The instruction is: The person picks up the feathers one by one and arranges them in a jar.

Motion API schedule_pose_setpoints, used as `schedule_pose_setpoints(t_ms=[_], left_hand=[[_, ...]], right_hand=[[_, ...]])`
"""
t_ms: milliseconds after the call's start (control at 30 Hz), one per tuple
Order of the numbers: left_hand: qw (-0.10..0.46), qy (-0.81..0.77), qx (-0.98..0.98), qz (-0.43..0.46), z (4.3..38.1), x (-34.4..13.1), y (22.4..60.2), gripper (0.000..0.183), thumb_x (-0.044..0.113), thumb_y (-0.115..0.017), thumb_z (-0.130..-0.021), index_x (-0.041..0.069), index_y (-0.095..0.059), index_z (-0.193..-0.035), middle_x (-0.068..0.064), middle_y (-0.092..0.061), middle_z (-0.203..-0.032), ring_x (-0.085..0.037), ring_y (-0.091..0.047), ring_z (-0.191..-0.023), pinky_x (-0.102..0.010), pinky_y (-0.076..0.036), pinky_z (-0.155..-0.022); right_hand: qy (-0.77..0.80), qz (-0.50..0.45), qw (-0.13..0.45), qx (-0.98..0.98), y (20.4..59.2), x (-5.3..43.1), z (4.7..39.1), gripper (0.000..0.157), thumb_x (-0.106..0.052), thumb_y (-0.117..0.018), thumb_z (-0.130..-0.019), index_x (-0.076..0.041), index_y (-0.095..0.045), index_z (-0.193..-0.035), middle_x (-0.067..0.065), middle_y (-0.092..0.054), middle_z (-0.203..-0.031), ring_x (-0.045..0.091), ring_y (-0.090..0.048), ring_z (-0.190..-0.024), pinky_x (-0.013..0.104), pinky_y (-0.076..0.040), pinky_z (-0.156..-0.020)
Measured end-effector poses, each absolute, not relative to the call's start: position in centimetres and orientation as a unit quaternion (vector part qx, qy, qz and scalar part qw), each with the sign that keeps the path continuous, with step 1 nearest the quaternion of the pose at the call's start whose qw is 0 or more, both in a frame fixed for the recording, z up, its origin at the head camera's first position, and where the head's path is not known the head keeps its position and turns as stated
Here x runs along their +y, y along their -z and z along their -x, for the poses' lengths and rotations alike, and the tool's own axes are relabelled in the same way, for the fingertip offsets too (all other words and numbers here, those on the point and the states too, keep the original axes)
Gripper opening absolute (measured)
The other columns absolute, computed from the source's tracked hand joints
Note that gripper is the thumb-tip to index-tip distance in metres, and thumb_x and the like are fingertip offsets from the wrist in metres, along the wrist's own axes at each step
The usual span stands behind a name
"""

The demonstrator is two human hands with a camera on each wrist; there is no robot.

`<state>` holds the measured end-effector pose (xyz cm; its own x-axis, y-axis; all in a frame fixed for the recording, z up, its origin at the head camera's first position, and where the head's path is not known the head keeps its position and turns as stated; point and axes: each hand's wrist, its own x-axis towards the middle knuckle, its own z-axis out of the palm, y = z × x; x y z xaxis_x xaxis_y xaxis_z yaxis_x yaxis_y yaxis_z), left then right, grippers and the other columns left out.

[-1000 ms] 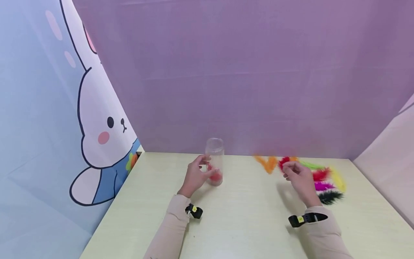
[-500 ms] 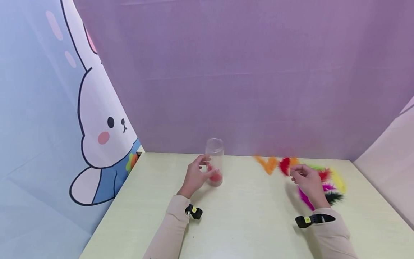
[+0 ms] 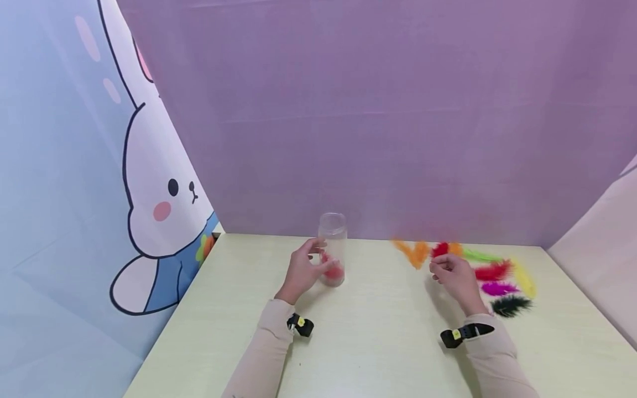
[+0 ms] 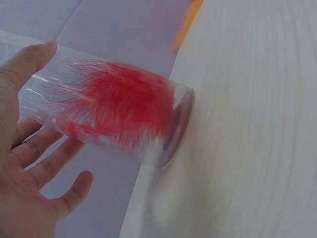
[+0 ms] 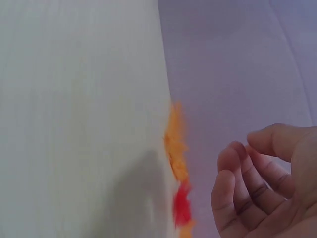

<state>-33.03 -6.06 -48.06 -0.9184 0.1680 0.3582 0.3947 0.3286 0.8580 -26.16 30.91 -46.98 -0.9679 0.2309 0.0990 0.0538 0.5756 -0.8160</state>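
My left hand [image 3: 301, 271] holds a clear cylindrical jar [image 3: 332, 229] upright on the table, thumb on one side and fingers on the other. Inside the jar, near its base, lies a fluffy red feather [image 4: 124, 101]. To the right, my right hand [image 3: 455, 279] hovers above the table with loosely curled fingers. Its thumb tip is close to the fingertips in the right wrist view, and nothing shows between them. Just beyond this hand lie a red feather [image 3: 440, 250] and an orange feather [image 3: 418, 255]. A magenta feather [image 3: 499, 288] is beside the right wrist, which may hide part of it.
More feathers lie right of the right hand: green [image 3: 481, 256], red [image 3: 495, 271], yellow [image 3: 525, 281] and dark green or black [image 3: 511, 305]. A purple cloth [image 3: 373, 121] stands along the table's back edge. A rabbit-print cloth [image 3: 154, 166] hangs at left.
My right hand shifted right half a second ago and has now come back left, uncovering more of the red feather beside it. The left hand and jar stay in place.
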Motion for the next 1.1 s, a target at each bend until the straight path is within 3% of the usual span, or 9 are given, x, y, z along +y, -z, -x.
schedule_pose_setpoints(t_ms=[233, 633, 900, 1100], left_hand=[[0.100, 0.556, -0.807, 0.172, 33.0, -6.1, 48.1, 0.062, 0.028, -0.089, -0.081, 0.014, -0.062, -0.135, -0.003, -0.071, -0.127, -0.025, -0.067, -0.115, -0.051, -0.050, -0.102], [0.095, 0.554, -0.810, 0.167, 32.9, -6.1, 47.9, 0.065, 0.027, -0.088, -0.081, 0.013, -0.060, -0.138, -0.003, -0.070, -0.128, -0.026, -0.066, -0.116, -0.053, -0.049, -0.104], [0.095, 0.550, -0.813, 0.166, 32.9, -6.1, 48.0, 0.063, 0.028, -0.088, -0.081, 0.013, -0.061, -0.136, -0.004, -0.070, -0.129, -0.026, -0.066, -0.117, -0.050, -0.050, -0.104], [0.097, 0.554, -0.810, 0.168, 33.1, -6.1, 48.1, 0.061, 0.029, -0.088, -0.081, 0.014, -0.062, -0.134, -0.002, -0.070, -0.128, -0.025, -0.066, -0.116, -0.052, -0.049, -0.104]], right_hand=[[-0.435, 0.092, 0.081, -0.892, 47.9, 29.7, 27.4, 0.027, -0.018, -0.066, -0.098, 0.005, -0.066, -0.113, 0.020, -0.075, -0.098, 0.022, -0.073, -0.079, 0.025, -0.057, -0.064], [-0.348, 0.111, 0.024, -0.931, 48.4, 29.4, 29.1, 0.027, -0.026, -0.069, -0.095, 0.000, -0.074, -0.101, 0.008, -0.071, -0.081, 0.023, -0.061, -0.073, 0.030, -0.047, -0.062], [-0.297, 0.100, 0.022, -0.949, 48.5, 29.1, 30.0, 0.023, -0.024, -0.070, -0.090, -0.002, -0.075, -0.082, 0.005, -0.062, -0.070, 0.023, -0.054, -0.065, 0.032, -0.041, -0.055], [-0.272, 0.108, 0.014, -0.956, 48.3, 29.0, 30.4, 0.022, -0.023, -0.069, -0.088, -0.002, -0.073, -0.082, 0.007, -0.064, -0.075, 0.025, -0.057, -0.068, 0.033, -0.042, -0.055]])
